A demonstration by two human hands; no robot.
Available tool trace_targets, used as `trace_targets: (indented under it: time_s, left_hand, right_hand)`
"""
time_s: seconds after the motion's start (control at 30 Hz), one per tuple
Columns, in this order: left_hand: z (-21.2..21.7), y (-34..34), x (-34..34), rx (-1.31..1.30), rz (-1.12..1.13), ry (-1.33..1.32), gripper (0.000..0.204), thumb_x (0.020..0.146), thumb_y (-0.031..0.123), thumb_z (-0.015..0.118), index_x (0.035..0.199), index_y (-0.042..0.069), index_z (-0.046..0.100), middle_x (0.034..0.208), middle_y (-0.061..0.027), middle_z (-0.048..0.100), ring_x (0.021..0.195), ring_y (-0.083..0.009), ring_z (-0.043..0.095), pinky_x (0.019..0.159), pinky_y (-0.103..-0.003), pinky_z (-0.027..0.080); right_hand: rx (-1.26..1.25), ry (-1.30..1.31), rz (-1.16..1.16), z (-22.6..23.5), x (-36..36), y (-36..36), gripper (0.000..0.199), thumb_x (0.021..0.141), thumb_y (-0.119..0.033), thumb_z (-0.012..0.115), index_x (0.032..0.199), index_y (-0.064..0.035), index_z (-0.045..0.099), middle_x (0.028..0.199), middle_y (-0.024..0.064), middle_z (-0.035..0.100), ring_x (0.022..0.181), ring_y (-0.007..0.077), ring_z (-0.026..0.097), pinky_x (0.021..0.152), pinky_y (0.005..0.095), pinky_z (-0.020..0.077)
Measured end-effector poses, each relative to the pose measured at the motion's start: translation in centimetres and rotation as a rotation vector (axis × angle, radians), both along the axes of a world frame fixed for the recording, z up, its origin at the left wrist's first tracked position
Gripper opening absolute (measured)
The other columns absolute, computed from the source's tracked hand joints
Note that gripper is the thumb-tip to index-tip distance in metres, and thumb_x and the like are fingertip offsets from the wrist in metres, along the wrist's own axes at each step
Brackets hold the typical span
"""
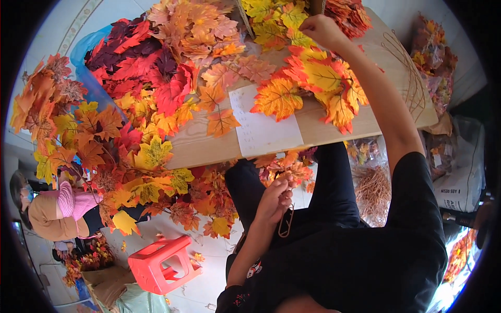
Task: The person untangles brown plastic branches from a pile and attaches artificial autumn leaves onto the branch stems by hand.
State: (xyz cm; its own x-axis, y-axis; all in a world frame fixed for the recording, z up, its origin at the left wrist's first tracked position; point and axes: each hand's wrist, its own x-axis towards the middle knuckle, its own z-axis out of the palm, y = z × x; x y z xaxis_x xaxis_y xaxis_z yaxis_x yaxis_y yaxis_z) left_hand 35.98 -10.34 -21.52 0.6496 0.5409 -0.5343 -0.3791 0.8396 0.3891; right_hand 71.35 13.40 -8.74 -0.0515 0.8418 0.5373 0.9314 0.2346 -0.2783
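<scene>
Above my lap, my left hand (275, 200) is closed on a thin tan stem, bent into a loop (285, 223) that hangs below the fingers. Orange artificial leaves (296, 170) show just beyond its fingertips; whether they join the stem I cannot tell. My right hand (324, 32) reaches over the far side of the table, its fingers curled together at a pile of yellow artificial leaves (269, 15). What those fingers pinch, if anything, is too small to make out. Orange-and-yellow leaves (321, 75) lie on the table under my right forearm.
Beside a white paper (266, 122) on the wooden table (198, 146) are red leaves (151, 65) and peach leaves (201, 31). A leafy garland (112, 161) hangs over the left end. Tan stems (409, 73) lie at right. A red stool (156, 261) and another person (57, 211) are at left.
</scene>
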Motion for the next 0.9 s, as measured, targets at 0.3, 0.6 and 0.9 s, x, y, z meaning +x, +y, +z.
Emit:
trace_targets:
  time_s: [0.3, 0.6, 0.9]
  left_hand:
    - [-0.3, 0.7, -0.9, -0.018, 0.050, 0.097, 0.017, 0.088, 0.013, 0.046, 0.104, 0.006, 0.049, 0.087, -0.0031, 0.051, 0.061, -0.0046, 0.045, 0.045, -0.014, 0.034]
    - [-1.4, 1.0, -1.4, -0.088, 0.087, 0.076, 0.019, 0.088, 0.013, 0.048, 0.105, 0.007, 0.049, 0.088, -0.0030, 0.054, 0.062, -0.0051, 0.046, 0.045, -0.014, 0.035]
    - [-1.0, 0.2, -1.4, -0.045, 0.222, 0.108, 0.018, 0.086, 0.020, 0.051, 0.095, 0.004, 0.055, 0.075, 0.0011, 0.054, 0.053, -0.0035, 0.044, 0.041, -0.015, 0.033]
  right_hand:
    - [0.029, 0.061, -0.419, 0.7, 0.2, 9.1, 0.021, 0.075, -0.031, 0.060, 0.091, -0.0197, 0.067, 0.091, 0.0113, 0.063, 0.087, 0.0289, 0.060, 0.076, 0.0410, 0.0479]
    - [0.064, 0.176, -0.354, 0.2, 2.4, 13.2, 0.033, 0.077, -0.036, 0.062, 0.098, -0.0105, 0.063, 0.080, 0.0090, 0.065, 0.073, 0.0216, 0.063, 0.066, 0.0330, 0.0490]
    - [0.302, 0.262, -0.052, 9.8, -2.5, 5.0, 0.018, 0.077, -0.015, 0.060, 0.079, 0.0035, 0.060, 0.069, 0.0164, 0.061, 0.062, 0.0215, 0.058, 0.057, 0.0344, 0.0455]
